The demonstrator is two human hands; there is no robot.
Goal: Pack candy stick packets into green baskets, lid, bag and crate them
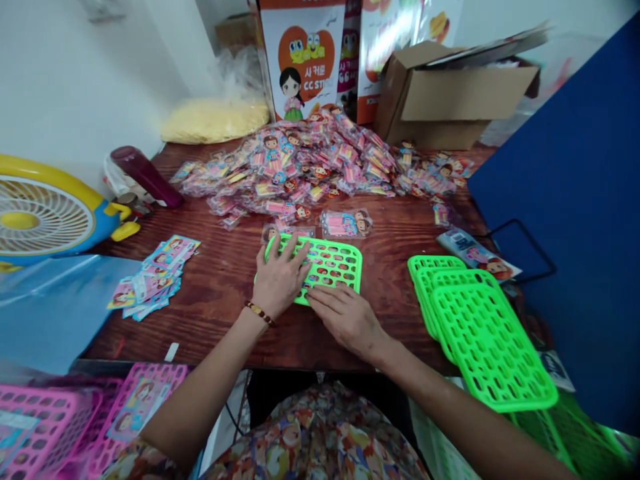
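A bright green perforated plastic panel lies flat on the brown wooden table, with colourful printed bits showing through its holes. My left hand rests on its left part, fingers spread. Along the near edge, my right hand lies with fingers stretched flat, the tips touching the panel. What is under the panel is mostly hidden. Just beyond it lie small clear packets with pink sticks and a cartoon figure.
A big heap of similar packets covers the back. Printed cards and a fan are at left. Stacked green panels overhang the right edge. Pink baskets stand lower left. A carton and blue panel stand right.
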